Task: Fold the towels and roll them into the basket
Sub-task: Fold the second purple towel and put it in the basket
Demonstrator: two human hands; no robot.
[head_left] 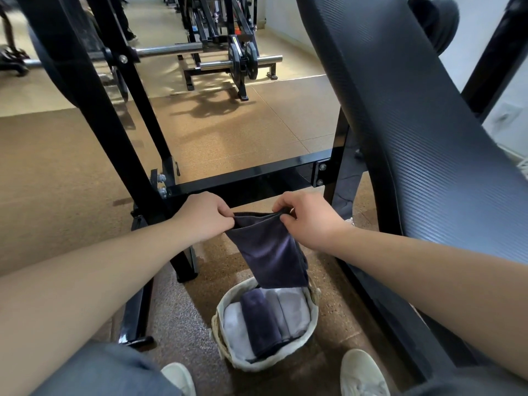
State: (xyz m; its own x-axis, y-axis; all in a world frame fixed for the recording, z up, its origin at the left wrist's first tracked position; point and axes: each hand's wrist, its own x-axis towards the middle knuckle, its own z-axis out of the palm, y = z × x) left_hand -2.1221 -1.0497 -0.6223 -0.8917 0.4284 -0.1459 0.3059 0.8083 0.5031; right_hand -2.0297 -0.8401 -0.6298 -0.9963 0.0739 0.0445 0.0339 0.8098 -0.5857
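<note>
Left hand [205, 217] and right hand [307, 221] each pinch a top corner of a dark navy towel [268, 252], fingers and thumbs curled tight on the cloth. The two hands sit close together, so the upper edge sags a little between them. The towel hangs down doubled over, and its lower end dangles just above the far rim of a pale woven basket [218, 318].

The basket stands on the speckled rubber floor [243, 132] between the person's light-coloured shoes [361, 372]. Inside it, rolled towels lie side by side: a white roll [235, 330] on the left, a navy roll [261, 321] in the middle and pale grey rolls [291, 310] on the right.

Just behind the hands runs the black crossbar [245, 181] of a gym machine frame. A long black padded board [414, 138] slants up on the right. Farther back, a steel barbell [168, 50] rests on a rack.
</note>
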